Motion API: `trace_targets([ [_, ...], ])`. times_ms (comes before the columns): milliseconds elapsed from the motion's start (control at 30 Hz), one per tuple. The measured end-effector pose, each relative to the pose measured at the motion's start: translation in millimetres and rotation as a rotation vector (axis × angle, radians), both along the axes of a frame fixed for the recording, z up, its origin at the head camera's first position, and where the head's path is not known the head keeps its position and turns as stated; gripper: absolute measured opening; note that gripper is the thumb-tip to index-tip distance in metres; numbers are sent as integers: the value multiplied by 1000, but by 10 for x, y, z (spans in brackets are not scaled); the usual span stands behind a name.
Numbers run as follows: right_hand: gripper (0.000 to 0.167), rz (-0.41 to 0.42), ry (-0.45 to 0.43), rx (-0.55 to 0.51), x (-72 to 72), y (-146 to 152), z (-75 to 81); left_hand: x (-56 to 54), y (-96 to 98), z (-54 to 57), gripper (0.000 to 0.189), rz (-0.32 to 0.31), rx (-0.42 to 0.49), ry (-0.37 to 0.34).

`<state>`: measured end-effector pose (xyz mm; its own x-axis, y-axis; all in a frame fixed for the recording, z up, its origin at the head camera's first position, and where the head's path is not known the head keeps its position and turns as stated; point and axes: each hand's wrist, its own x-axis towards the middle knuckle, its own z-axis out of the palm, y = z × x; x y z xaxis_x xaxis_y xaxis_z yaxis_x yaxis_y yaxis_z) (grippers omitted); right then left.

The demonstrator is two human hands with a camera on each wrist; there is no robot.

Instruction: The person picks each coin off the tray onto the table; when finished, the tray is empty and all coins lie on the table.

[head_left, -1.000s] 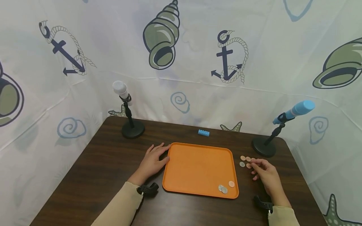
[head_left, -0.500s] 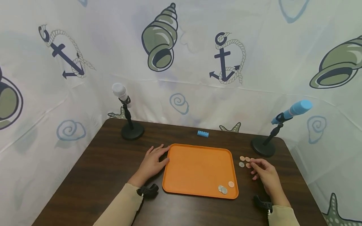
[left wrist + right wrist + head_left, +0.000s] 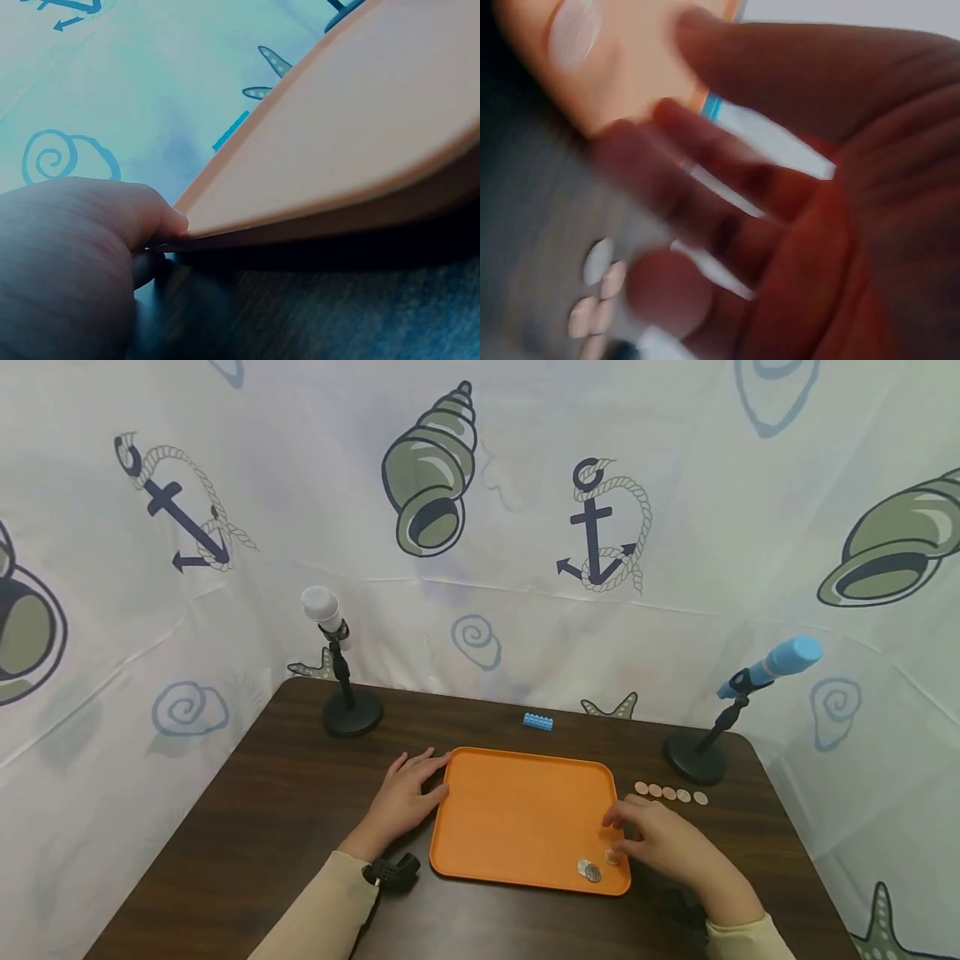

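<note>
Seemingly a makeshift tabletop booth; building type uncertain. Shell-and-anchor sheeting (image 3: 525, 468) is hanging from nine o'clock through twelve to three, enclosing a dark table (image 3: 247, 793); one black stand (image 3: 352, 716) is sitting at ten, another stand (image 3: 696, 760) at two.

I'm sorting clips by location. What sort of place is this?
Perhaps a staged recording corner: a patterned curtain backs a dark table bearing a white microphone-like object on a black stand.

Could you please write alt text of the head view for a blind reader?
A person's right hand is over the right edge of an orange tray, close to three coins inside; the left hand touches its left edge. Five coins lie in a row on the dark table, right of the tray.
</note>
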<state>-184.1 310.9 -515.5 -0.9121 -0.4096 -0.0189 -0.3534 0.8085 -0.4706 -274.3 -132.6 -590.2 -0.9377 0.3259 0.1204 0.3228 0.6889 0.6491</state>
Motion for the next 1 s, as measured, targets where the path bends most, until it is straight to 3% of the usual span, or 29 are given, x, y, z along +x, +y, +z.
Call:
trace_targets([
  [100,29,39,-36,127,48,-166,58,-3,7,15,62,0,-5,2],
  [200,27,2,-49,177,106,-249,37,-6,21,17,62,-5,-7,14],
  [467,33,-110,-47,169,197,-238,-130,-5,29,2,62,-15,-16,21],
  [700,33,-118,-47,126,161,-183,-179,25,2,10,62,7,-4,19],
  [867,25,-88,56,32,187,-131,-214,56,-7,28,62,17,3,11],
  [1000,28,-83,268,-80,200,-39,-321,65,-17,38,62,16,10,18],
])
